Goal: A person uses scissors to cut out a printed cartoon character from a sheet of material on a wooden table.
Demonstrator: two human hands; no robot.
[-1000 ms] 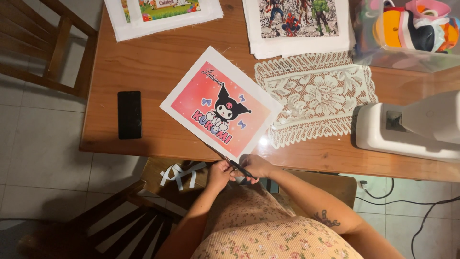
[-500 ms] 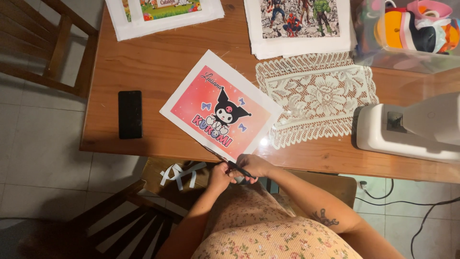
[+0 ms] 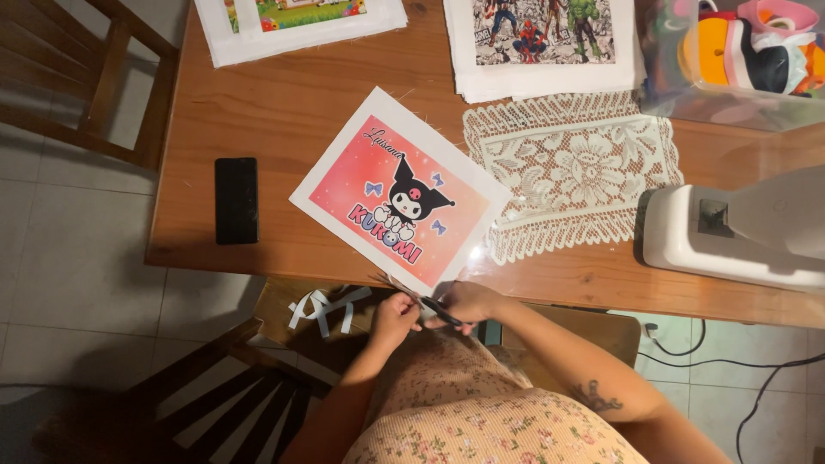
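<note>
Wooden bench, lower-centre: right hand w/ scissors, left hand fingers pinching pink print edge. Mid-trim prob; next needs steady cut along border.

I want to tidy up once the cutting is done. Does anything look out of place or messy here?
White paper strips lie scattered on the chair seat below the table edge, apparently offcuts. The pink printed sheet lies askew, its corner overhanging the table near both hands.
</note>
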